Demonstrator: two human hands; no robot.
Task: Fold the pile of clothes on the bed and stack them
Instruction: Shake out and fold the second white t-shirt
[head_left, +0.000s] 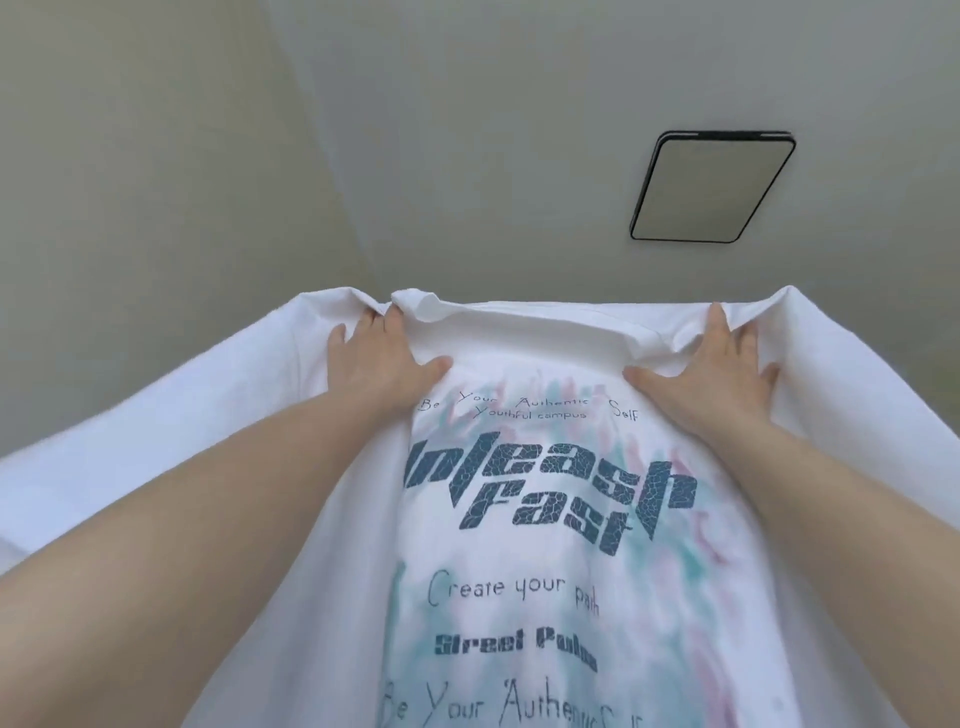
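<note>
One white printed T-shirt (545, 519) fills the lower half of the view, held up in the air in front of the camera, its shoulders high and its body hanging down toward the near edge. The print faces the camera: dark teal lettering over pale pink and green streaks. Behind it the camera sees only a pale ceiling (467, 130) and one square, dark-rimmed ceiling light (711, 187) at the upper right; the bed and the rest of the pile are out of view.

The left hand (379, 358) holds the shirt near its left shoulder. Its thumb lies across the printed side and its fingers curl over the top edge into the cloth, so it is gripping the fabric. The right hand (711, 364) does the same near the right shoulder, thumb on the front and fingers hooked into the bunched cloth at the top. The collar band (519, 327) sags in a loose roll between the two hands, and the sleeves fall away to either side.

As a judgement, this garment is at the start of its fold: it is spread out full width, with no crease made in it yet. It has yet to be laid down, folded and set on a stack. How many clothes are already folded, or left in the pile, cannot be told from here.

Count: one T-shirt, two hands, one ceiling light.
</note>
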